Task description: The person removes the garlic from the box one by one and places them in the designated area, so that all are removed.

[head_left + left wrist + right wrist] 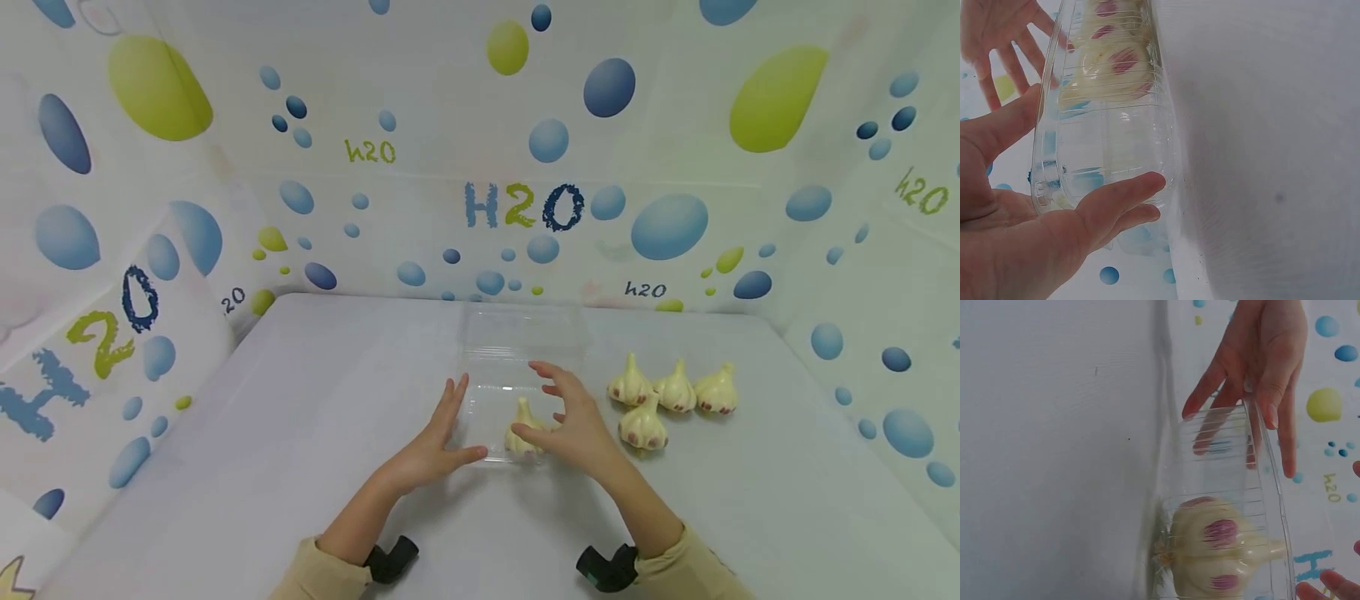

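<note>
A clear plastic clamshell box (480,417) stands on the table with its lid (521,327) laid back behind it. Inside, at its front right, one garlic bulb (522,429) sits upright, cream with purplish patches. My left hand (431,446) is at the box's left side, fingers extended along the outer wall and thumb near the front corner. Over the right part of the box hovers my right hand (573,425), its fingers spread and slightly bent. The right wrist view shows its fingertips (1335,584) apart from the bulb, with nothing held.
Several more garlic bulbs (675,387) are grouped on the table to the right of the box. White cloth (337,400) covers the table, and a curtain with blue and green spots (420,208) surrounds its back and sides.
</note>
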Tool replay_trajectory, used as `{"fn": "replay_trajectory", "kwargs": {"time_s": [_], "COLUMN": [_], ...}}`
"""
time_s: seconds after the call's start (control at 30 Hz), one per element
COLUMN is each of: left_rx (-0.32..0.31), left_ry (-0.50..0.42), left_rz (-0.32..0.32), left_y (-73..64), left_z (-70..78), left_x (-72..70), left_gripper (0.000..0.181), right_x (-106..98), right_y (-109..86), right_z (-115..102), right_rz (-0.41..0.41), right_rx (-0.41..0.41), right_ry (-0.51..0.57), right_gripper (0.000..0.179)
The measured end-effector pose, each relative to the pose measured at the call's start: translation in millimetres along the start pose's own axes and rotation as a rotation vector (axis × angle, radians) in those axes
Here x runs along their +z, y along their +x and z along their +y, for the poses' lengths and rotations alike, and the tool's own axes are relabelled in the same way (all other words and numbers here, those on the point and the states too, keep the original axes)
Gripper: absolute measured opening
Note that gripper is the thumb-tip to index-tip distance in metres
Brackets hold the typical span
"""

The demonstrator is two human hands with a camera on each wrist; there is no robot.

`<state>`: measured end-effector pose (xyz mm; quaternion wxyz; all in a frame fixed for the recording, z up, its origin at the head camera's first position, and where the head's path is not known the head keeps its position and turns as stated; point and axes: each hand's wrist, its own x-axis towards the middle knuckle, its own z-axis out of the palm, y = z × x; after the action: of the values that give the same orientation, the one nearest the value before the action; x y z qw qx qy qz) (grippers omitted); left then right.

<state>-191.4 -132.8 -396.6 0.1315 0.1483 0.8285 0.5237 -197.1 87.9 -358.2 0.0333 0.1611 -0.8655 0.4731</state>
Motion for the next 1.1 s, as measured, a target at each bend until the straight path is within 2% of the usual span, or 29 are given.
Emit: {"fn": "replay_trajectory", "kwargs": {"time_s": [0.63,0.97,1.1], "left_rx": [0.005,0.008,0.021], "left_ry": [-0.015,-0.021,-0.008], "left_rz": [-0.003,-0.010,-0.007], "left_y": [1.7,1.3,1.3], "left_z": [0.8,0.1,-0.1], "left_x": [1.4,1.1,0.6], "left_gripper": [0.096,0.096,0.095], "right_x": [15.9,22.7,24.2], "right_y": [1.4,3.2,3.6], "right_z": [12.5,12.0,11.1], "right_rz": [-0.045,-0.097,-0.109], "right_rx": [0.012,0.067,0.053], "right_ry": [-0.092,-0.172,-0.178], "right_gripper": [0.063,0.063,0.064]}}
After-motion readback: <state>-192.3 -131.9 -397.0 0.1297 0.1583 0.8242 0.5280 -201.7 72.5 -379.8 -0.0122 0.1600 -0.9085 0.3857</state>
